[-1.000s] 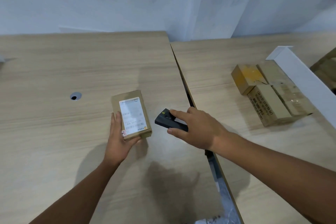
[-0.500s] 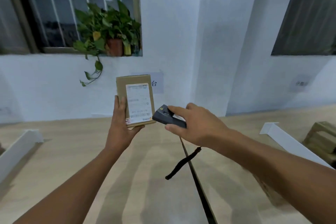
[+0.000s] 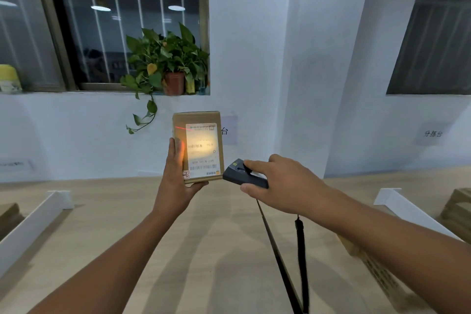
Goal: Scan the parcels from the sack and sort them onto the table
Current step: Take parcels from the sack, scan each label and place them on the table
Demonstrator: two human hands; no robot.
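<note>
Since half a second ago a warm glow and a thin red line have come onto the label (image 3: 202, 150) of the parcel (image 3: 197, 118), which has stayed raised in the same grip. The left hand (image 3: 175, 186) holds this small cardboard parcel upright in the air above the bench (image 3: 216, 250), thumb along its left side just beside the label, fingers curled under its bottom edge. The right hand (image 3: 285, 183) grips a dark handheld scanner (image 3: 237, 173), forefinger on top, its nose just beside the parcel's lower right corner. A black wrist strap (image 3: 300, 250) hangs below that hand. A dark seam (image 3: 277, 250) splits the bench top. White dividers (image 3: 30, 222) stand at both sides. Brown cartons (image 3: 458, 209) lie beyond the right divider, and the right forearm partly hides another. A potted plant (image 3: 170, 64) sits on the windowsill behind.
</note>
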